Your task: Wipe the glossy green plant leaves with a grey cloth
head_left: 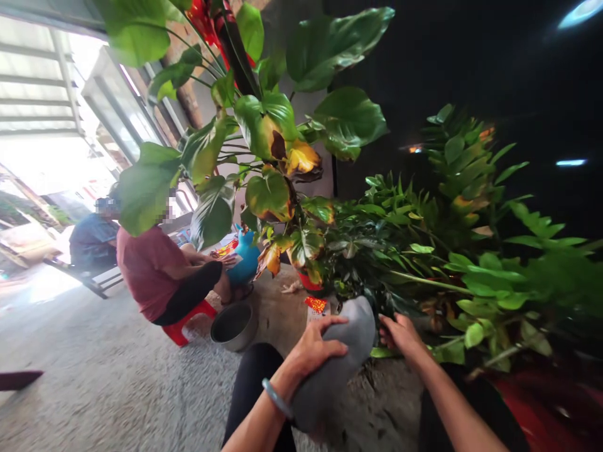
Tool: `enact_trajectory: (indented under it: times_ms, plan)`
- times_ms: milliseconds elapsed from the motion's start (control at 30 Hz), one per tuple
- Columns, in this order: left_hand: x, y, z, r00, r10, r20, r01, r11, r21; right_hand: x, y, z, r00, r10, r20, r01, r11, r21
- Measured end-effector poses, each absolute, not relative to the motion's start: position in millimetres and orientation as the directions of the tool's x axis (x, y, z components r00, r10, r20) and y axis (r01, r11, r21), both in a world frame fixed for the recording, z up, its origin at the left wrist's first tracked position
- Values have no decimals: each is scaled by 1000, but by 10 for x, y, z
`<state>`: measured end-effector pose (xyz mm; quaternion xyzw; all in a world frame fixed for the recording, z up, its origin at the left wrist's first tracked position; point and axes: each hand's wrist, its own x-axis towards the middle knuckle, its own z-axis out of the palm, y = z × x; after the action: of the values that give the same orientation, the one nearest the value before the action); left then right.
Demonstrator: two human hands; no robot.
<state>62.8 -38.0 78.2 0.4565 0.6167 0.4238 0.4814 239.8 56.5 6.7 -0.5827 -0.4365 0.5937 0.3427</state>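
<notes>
Clasps grey sack (357, 329) with left grip (313, 346), fingers curled over its top; sets right grip (401, 334) just beside it against green leaves (471, 304), fingertips hidden, cannot tell whether spread or pressed together.

Grey rounded pot (351, 339), seemingly tipped sideways, against leafy plant (424, 263) base.

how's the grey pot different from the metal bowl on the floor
The grey pot is matte and long, the metal bowl shiny and squat. The grey pot lies tilted on its side; the metal bowl stands upright on the floor, mouth up. The left hand grips the grey pot, while nobody touches the metal bowl. Both are greyish, rounded vessels.
</notes>
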Motion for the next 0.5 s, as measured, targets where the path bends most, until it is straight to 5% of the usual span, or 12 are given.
enact_trajectory:
  times_ms: [67,233,333,500]
  plan:
    - [619,-482,889,-132,974,-187,101,200,974,2429,555,63,-90,920,-382,93,-374,-923]
    - [588,-329,1328,-487,871,59,-31,-85,996,2420,535,71,-88,932,-351,87,-344,-935]
    - [686,-191,1236,-574,818,38,-84,-105,991,2380,564,34,-88,933,-349,97,-340,-935]
    - [917,-341,836,-262,934,-241,-108,220,969,2407,598,-108,-148,929,-340,127,-323,-938]
